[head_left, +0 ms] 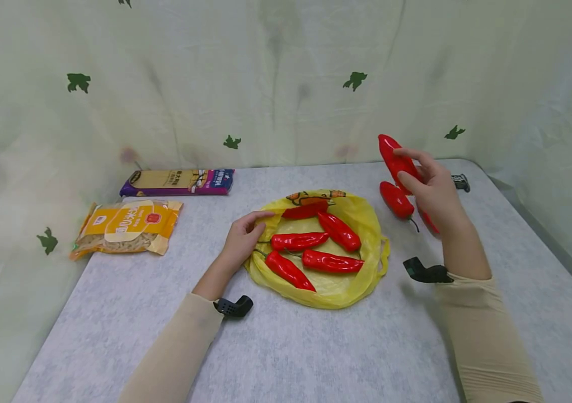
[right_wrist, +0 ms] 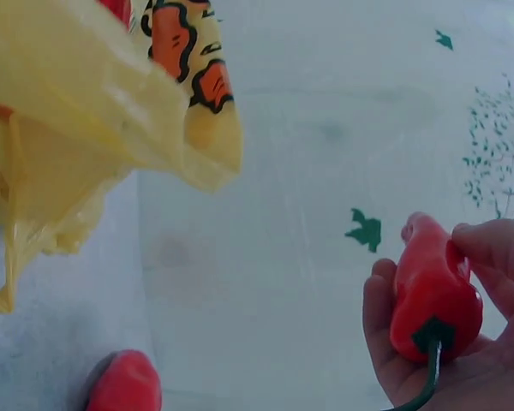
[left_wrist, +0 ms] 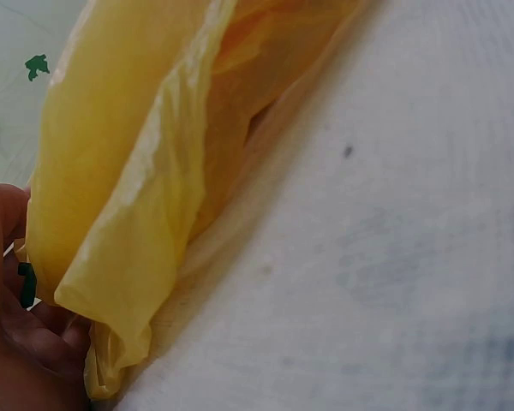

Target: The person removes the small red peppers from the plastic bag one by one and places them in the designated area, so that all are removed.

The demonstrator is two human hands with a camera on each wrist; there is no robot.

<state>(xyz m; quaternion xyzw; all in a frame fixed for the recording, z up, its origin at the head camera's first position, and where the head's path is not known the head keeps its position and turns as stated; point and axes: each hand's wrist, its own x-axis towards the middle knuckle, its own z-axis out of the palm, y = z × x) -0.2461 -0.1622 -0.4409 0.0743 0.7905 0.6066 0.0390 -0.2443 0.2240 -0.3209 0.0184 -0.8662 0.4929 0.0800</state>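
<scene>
A long purple-and-yellow packet [head_left: 177, 183] lies at the back left of the grey bench [head_left: 326, 352]. An orange pasta bag [head_left: 127, 226] sits just in front. A pale sheet [head_left: 190, 84] hangs behind.

Head view forward, down; wrist views close; yellow bag [head_left: 338, 298] shared.

The person's left arm [head_left: 172, 352] slants up and rightward from the bottom of the head view to the left hand [head_left: 243, 238], near mid-frame, thumb and fingers pinching. The right arm [head_left: 484, 336] leans leftward from lower right; the right hand [head_left: 432, 187] is raised higher, thumb and fingers gripping.
</scene>
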